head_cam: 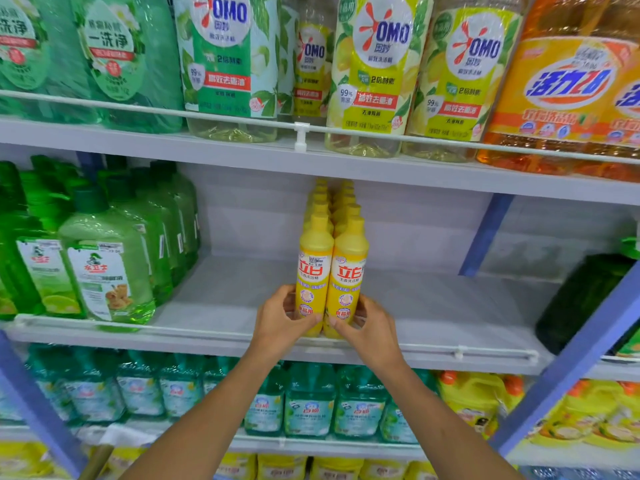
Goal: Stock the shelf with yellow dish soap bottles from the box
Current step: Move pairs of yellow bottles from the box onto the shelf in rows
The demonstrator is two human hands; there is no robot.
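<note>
Placing step, right in the thick of it: at the centre of the frame the left hand [280,318] held the left front bottle [313,268] low down, fingers curled round its lower label, and the right hand [369,327] gripped the right front bottle [348,271] the same way, thumbs nearly meeting between the two. Both stood upright, touching each other, at the front edge of the middle shelf [225,292], though whether they were fully set down I could not tell. They headed two rows of yellow bottles [332,202] running back toward the rear wall. Green bottles [107,271] crowded the left of the frame, and a dark green bottle [585,299] sat well apart on the right. The box was out of view. By my reading, the next move called for squaring the pair against the rows, letting go, then fetching more, with bare shelf waiting either side.
</note>
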